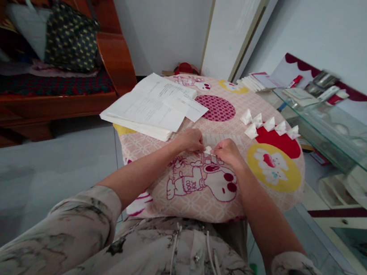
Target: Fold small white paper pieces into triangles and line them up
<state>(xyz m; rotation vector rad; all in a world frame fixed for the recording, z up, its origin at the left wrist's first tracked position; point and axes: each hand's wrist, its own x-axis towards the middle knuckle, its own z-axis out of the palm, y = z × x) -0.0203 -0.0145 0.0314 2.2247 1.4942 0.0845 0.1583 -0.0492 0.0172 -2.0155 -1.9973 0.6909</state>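
Left grip [192, 139] and right grip [228, 152] pinch white paper [208, 150] over patterned tablecloth [201, 209], between wooden bench [116, 58] and glass shelf [349, 137].

The desk [288, 198] is wearing a pink patterned cloth [191, 208]. At left, a paper stack [147, 101] is lying, a smaller sheet [192, 110] overlapping its right edge. At far right, five white folds [269, 125] are sitting in a row, a sixth fold [251, 131] resting just in front.
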